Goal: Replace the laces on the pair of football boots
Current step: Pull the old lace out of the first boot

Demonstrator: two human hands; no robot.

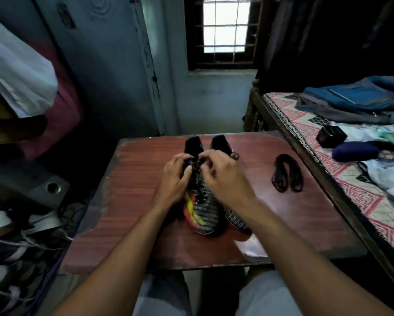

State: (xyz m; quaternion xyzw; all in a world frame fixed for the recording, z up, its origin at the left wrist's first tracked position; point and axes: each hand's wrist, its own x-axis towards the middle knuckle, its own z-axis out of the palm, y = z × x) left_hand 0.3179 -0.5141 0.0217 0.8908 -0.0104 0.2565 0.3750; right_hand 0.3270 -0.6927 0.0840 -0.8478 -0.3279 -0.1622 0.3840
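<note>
Two black football boots with white patterning stand side by side on the reddish wooden table (132, 183), toes toward me. The left boot (204, 208) has an orange and yellow stripe on its side. The right boot (234, 218) is mostly hidden behind my right forearm. My left hand (175, 176) grips the left boot's lacing area, fingers curled onto the black lace (197, 166). My right hand (223, 172) pinches at the same lace near the boot's top eyelets. A coiled bundle of black laces (287, 173) lies on the table to the right of the boots.
A bed with a patterned red and white cover (341, 185) runs along the table's right side, holding a blue backpack (355, 99), a small black box (331, 136) and clothes. Shoes and cables clutter the floor (13, 242) at left. A barred window (225, 26) is ahead.
</note>
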